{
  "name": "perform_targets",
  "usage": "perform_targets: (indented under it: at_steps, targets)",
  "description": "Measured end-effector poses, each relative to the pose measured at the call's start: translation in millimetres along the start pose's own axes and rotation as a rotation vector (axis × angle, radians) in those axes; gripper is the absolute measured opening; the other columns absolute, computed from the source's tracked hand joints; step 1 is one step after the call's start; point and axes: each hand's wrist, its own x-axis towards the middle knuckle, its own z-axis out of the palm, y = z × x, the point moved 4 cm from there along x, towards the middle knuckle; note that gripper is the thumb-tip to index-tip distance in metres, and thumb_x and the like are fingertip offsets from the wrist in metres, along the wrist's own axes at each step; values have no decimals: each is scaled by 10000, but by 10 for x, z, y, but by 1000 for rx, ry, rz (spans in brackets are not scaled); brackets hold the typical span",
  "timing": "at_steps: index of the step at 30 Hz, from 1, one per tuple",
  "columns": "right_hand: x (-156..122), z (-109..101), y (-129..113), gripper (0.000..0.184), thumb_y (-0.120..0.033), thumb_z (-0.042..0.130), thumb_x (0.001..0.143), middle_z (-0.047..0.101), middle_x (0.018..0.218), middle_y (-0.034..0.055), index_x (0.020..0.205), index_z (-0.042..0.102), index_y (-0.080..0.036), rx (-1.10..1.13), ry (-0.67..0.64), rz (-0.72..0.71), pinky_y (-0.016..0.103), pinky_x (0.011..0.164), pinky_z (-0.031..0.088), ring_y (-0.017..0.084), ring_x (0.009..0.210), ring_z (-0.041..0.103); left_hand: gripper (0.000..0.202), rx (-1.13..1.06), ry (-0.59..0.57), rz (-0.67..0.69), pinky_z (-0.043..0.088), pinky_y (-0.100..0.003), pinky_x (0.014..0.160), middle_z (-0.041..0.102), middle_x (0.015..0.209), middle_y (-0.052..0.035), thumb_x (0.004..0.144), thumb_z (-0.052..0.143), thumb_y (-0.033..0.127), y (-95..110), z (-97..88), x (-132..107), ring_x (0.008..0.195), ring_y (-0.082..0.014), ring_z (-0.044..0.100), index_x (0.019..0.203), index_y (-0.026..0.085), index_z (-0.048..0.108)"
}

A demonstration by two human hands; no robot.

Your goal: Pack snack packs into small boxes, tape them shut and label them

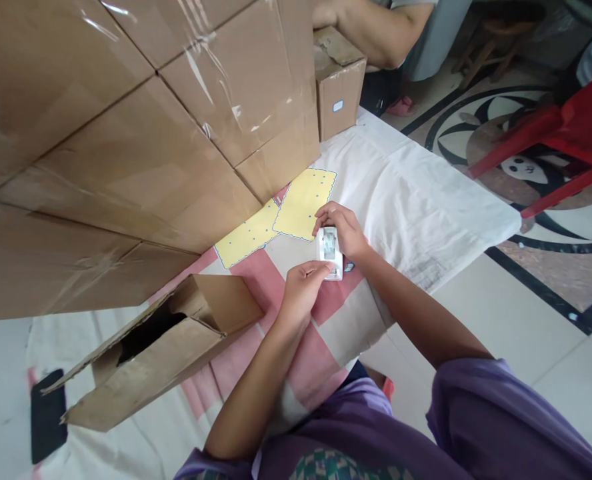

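Between my two hands is a small white rectangular plastic case (330, 248) with a clear or greenish window in its middle; its exact kind I cannot make out. My left hand (303, 283) grips its lower end, the thumb lying on its face. Along the upper right side, my right hand (343, 227) closes its fingers around the edge. Just beyond the case lie yellow scallop-edged sheets (303, 203) with small blue marks, overlapping on the cloth. A small bluish-white piece (349, 267) shows beside the case, under my right wrist.
Taped cardboard boxes (141, 153) are stacked high at the left. An open carton (151, 360) and a black flat object (49, 417) lie nearer. Across the table, another person's arm (376, 30) rests by a smaller box (343, 93). A red chair (571, 133) stands at the right.
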Motion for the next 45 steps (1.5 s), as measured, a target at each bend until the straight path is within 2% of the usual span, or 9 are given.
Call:
perform_targets:
  at_steps: [6,9,13,19,28,32,36,39,45]
  targets:
    - [0,9,-3,433,-640,490,966,657,655,2,915,605,-226,7,-14,-8,289,528,439,179,594,634,287,-15,-15,13,209,-246,520,432,522,74,730,747,410,-10,-16,-87,512,-57,262,844,148,779]
    - [-5,16,-14,446,-655,483,967,655,657,0,915,598,-227,-4,-11,2,288,525,439,174,590,632,244,-18,13,-9,301,-245,567,496,541,52,716,741,383,-65,-5,-150,539,-74,375,794,154,775]
    - [-9,27,-48,422,-622,481,984,647,659,3,902,581,-221,-3,-2,-1,279,522,438,169,585,628,192,-48,29,30,431,-276,747,610,624,3,731,737,351,-218,6,-230,743,-150,582,645,181,708]
    - [-11,31,-63,361,-560,506,980,650,648,-2,899,594,-220,11,1,10,277,512,437,175,592,638,301,-123,44,-31,431,-273,745,596,611,10,704,780,410,-398,-42,-228,735,-147,577,573,185,630]
    - [7,31,-58,377,-587,541,960,667,643,1,873,591,-223,18,4,9,286,517,463,175,575,647,383,-185,59,4,431,-279,755,565,550,4,711,807,429,-366,4,-239,725,-154,587,497,191,596]
    - [15,28,-49,407,-619,542,955,668,646,-2,878,596,-224,19,8,1,284,522,472,168,578,648,394,-203,82,13,401,-251,647,498,497,28,696,841,442,-377,31,-239,604,-113,513,508,185,609]
    - [18,24,-36,433,-643,537,954,671,648,-3,880,597,-220,13,8,-9,277,507,458,162,571,647,419,-224,79,-121,213,-226,460,392,451,74,612,874,509,-476,41,-221,443,-48,304,577,161,644]
    - [16,30,-38,437,-649,535,956,667,647,-5,881,597,-223,14,0,-13,279,507,464,162,571,649,452,-226,80,-144,137,-228,425,338,436,92,580,869,548,-503,39,-207,413,-37,242,609,148,661]
    - [11,34,-58,429,-639,538,960,667,639,-3,876,601,-222,16,8,-16,280,509,459,165,569,650,513,-242,99,-168,125,-226,420,338,434,97,497,907,581,-481,50,-215,405,-24,220,596,147,653]
